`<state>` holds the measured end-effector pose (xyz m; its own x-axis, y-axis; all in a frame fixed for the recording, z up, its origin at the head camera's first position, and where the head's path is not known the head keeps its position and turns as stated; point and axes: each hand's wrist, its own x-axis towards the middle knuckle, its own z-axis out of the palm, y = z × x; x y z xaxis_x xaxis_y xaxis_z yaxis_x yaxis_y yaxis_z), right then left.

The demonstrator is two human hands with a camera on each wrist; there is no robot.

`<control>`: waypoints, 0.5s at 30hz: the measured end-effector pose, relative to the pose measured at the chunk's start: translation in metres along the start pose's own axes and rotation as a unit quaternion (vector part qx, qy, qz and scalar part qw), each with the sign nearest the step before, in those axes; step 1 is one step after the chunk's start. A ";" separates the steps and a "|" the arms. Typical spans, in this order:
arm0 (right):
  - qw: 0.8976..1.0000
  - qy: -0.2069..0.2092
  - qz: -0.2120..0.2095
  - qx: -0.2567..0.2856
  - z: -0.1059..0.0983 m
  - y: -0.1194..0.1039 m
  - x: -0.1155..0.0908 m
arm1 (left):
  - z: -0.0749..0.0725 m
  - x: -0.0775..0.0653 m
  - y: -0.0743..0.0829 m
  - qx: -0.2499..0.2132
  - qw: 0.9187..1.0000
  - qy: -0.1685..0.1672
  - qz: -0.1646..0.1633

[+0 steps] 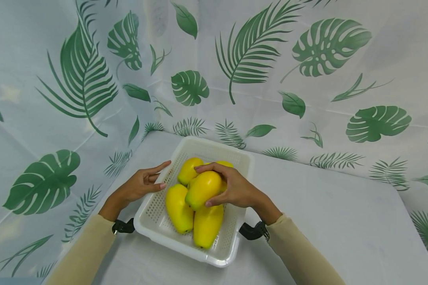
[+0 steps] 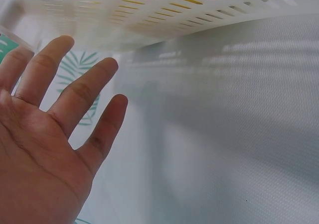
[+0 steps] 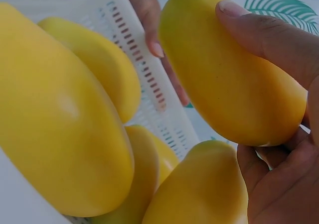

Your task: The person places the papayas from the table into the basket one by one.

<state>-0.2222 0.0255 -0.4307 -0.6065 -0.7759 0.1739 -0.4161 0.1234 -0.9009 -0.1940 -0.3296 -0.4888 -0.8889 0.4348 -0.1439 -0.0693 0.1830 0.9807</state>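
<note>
A white perforated plastic basket holds several yellow mangoes, some with greenish tips. My right hand grips one mango above the others, thumb on one side and fingers on the other. In the right wrist view, this held mango looks raised over the mangoes in the basket. At the basket's left rim is my left hand, its fingers spread. The left wrist view shows that left hand beside the basket's outer wall; whether its fingertips touch the wall I cannot tell.
The basket stands on a white-covered table, which extends to the right. A white curtain with green leaf prints rises behind the table and along its left side. Each wrist carries a black device.
</note>
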 end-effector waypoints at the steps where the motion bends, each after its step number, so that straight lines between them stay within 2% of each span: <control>1: 1.000 0.000 -0.001 -0.001 0.000 0.000 0.000 | 0.000 0.000 0.000 0.000 1.000 0.000 0.000; 15: 0.999 -0.003 -0.021 -0.026 0.004 0.000 0.003 | 0.000 0.000 -0.001 0.001 1.000 -0.003 0.006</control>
<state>-0.2207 0.0207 -0.4320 -0.5831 -0.7851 0.2090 -0.4758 0.1215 -0.8711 -0.1940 -0.3297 -0.4895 -0.8868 0.4429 -0.1321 -0.0566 0.1797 0.9821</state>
